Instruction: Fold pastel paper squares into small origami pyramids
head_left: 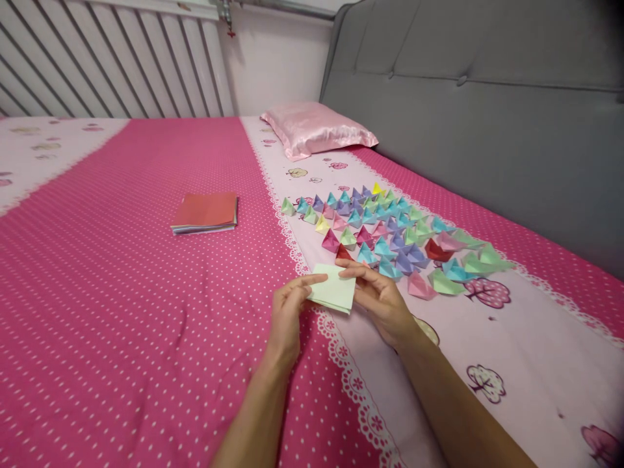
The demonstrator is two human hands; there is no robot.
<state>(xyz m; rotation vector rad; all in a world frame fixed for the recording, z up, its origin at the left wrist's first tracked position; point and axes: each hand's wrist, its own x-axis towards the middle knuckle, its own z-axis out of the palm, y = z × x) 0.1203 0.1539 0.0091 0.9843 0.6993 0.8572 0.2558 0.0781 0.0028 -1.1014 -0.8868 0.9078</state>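
A pale green folded sheet of paper (pixel 332 290), roughly square and in layers, is held between both hands above the bed. My left hand (pixel 291 309) pinches its left edge with thumb and index finger. On the opposite side, my right hand (pixel 383 300) grips the right edge, fingers along the top. Just beyond the hands stand many small folded paper boats (pixel 384 248) in rows, in green, blue, purple, pink, red and yellow. The nearest red boats are partly hidden by my right hand.
A stack of coloured paper squares (pixel 207 211), orange-red on top, lies to the left on the pink dotted bedsheet (pixel 146 312). A pink satin pillow (pixel 316 129) rests farther back beside the grey headboard (pixel 487 123). A white radiator (pixel 112 62) stands behind the bed.
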